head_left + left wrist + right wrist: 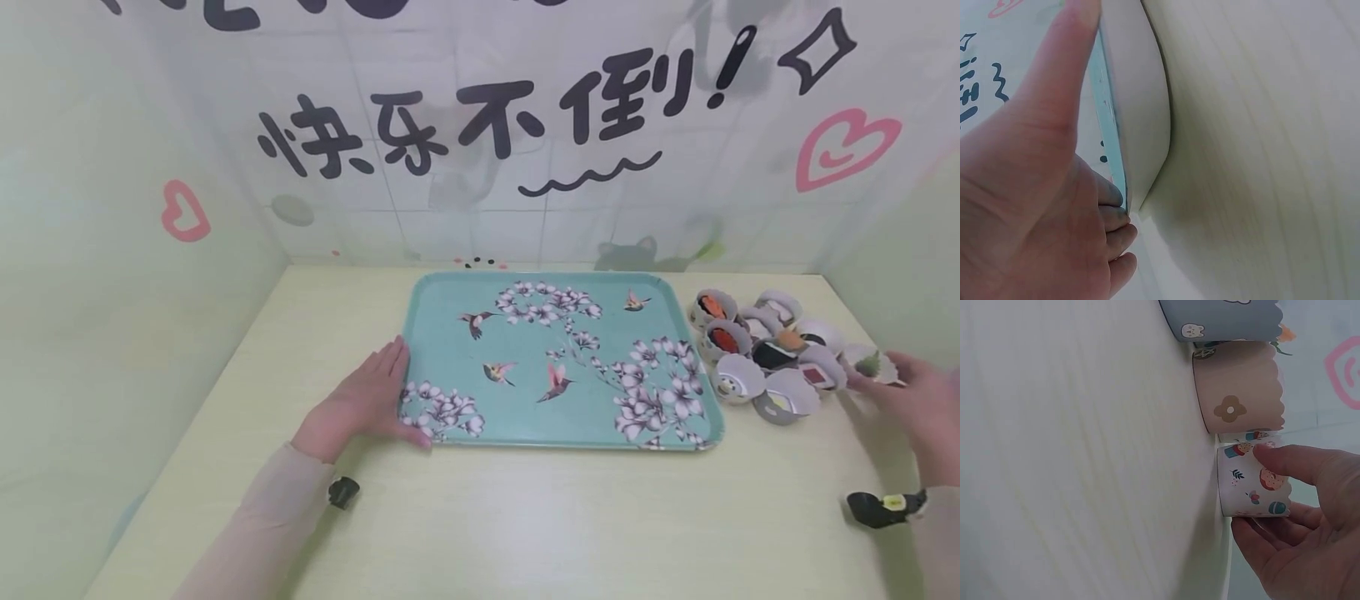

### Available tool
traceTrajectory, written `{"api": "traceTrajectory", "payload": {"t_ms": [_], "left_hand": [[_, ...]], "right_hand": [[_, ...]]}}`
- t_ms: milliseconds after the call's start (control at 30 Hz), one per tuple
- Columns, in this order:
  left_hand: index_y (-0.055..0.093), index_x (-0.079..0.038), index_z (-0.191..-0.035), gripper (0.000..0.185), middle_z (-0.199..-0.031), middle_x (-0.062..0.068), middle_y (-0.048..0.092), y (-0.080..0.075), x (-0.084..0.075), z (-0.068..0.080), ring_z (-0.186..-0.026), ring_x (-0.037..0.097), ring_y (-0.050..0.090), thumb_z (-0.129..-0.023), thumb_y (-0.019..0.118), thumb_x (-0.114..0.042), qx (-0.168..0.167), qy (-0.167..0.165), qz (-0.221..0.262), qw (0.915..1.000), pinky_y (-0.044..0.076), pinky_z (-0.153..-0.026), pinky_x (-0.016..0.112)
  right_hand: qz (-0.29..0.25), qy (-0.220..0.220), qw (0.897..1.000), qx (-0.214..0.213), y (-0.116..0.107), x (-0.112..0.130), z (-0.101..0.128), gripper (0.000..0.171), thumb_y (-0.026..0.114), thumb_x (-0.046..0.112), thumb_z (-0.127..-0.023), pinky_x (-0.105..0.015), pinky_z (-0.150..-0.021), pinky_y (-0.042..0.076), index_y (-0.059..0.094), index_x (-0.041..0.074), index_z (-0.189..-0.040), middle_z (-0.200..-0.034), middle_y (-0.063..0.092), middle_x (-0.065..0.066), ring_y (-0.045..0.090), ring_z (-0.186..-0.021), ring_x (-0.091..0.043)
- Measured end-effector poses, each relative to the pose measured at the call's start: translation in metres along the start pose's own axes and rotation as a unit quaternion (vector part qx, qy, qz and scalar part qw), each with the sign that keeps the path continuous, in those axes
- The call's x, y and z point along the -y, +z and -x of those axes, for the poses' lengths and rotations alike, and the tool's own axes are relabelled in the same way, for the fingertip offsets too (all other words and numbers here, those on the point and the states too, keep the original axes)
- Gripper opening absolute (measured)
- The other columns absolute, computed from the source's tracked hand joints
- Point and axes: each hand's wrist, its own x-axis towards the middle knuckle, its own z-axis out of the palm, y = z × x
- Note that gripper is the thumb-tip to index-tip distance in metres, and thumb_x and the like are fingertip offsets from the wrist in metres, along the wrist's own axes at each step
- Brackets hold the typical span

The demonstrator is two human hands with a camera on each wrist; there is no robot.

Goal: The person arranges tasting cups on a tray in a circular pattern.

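Tabletop (525,512) in front of tray (558,358) free — cups (789,387) block its right side, left hand (362,402) its left

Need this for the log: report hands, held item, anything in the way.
Left hand touching turquoise rectangular floral tray. Right hand pinching round white patterned paper cup. Mixed-colour scalloped paper cups between that cup and tray, possibly in the way.

The left sleeve (251,537) is pale pink, with a greyer, lighter band (289,483) at the wrist; the right sleeve (943,533) is similarly pale pink; a small black device (343,492) sits at the left wrist; a longer black device (870,509) at the right carries a yellow-green patch (894,502); left hand (360,398) and right hand (921,404) are bare
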Motion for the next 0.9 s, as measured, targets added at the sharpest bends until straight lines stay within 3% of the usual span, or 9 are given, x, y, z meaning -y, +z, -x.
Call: {"api": "traceTrajectory", "payload": {"t_ms": [167, 567, 900], "left_hand": [[0.009, 0.014, -0.154, 0.149, -0.164, 0.031, 0.006, 0.0008, 0.0008, 0.0003, -0.154, 0.045, 0.01, -0.059, 0.076, -0.08, 0.0, 0.001, 0.005, 1.0, 0.016, -0.127, 0.052], [0.008, 0.013, -0.154, 0.149, -0.164, 0.031, 0.004, -0.0014, 0.0015, 0.0006, -0.154, 0.045, 0.009, -0.059, 0.075, -0.08, -0.002, -0.001, 0.005, 1.0, 0.015, -0.127, 0.053], [0.009, 0.014, -0.154, 0.148, -0.164, 0.032, 0.006, -0.0002, 0.0008, 0.0018, -0.153, 0.045, 0.011, -0.06, 0.076, -0.079, -0.006, 0.0, 0.007, 1.0, 0.019, -0.126, 0.053]], "right_hand": [[0.004, -0.01, 1.0, -0.01, 0.0017, -0.0025, -0.0004, 0.079, 0.052, 0.03, -0.1, -0.076, -0.105, 0.027, 0.013, -0.019, -0.149, -0.148, 0.016, -0.05, 0.026, -0.13, -0.067], [0.009, 0.034, 0.999, -0.016, -0.0004, 0.002, 0.0011, 0.082, 0.051, 0.038, -0.101, -0.074, -0.109, 0.025, 0.013, -0.015, -0.151, -0.153, 0.009, -0.045, 0.017, -0.138, -0.066], [0.004, 0.038, 0.999, -0.029, -0.0058, 0.0032, 0.0054, 0.084, 0.054, 0.036, -0.1, -0.074, -0.112, 0.023, 0.012, -0.015, -0.151, -0.153, 0.006, -0.045, 0.013, -0.141, -0.065]]}}
